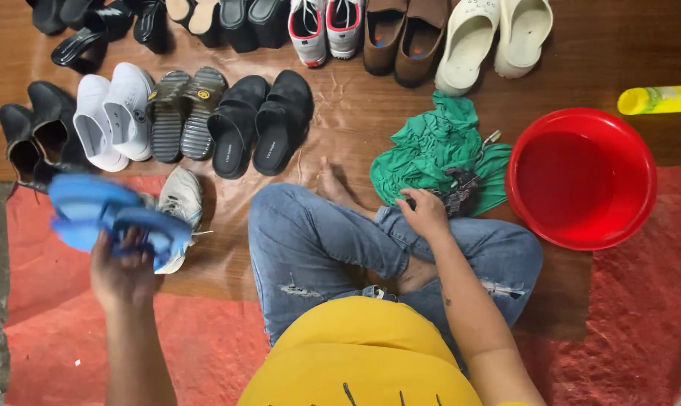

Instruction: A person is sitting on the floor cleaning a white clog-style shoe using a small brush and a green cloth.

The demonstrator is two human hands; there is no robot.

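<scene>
I sit cross-legged in blue jeans on a wooden floor. My left hand (124, 265) is raised at the left and grips a pair of blue slide sandals (107, 214), held above a white sneaker (179, 201). My right hand (426, 212) rests on my knee, its fingers on a dark crumpled rag (461, 192) at the edge of a green cloth (438, 150). A red plastic basin (581, 177) stands just right of the cloth.
Two rows of shoes line the floor ahead: black heels, white slides, striped sandals (184, 113), black slides (261, 124), sneakers, brown loafers, cream clogs (494, 37). A yellow bottle (660, 99) lies at the far right. Red mats cover the floor on both sides.
</scene>
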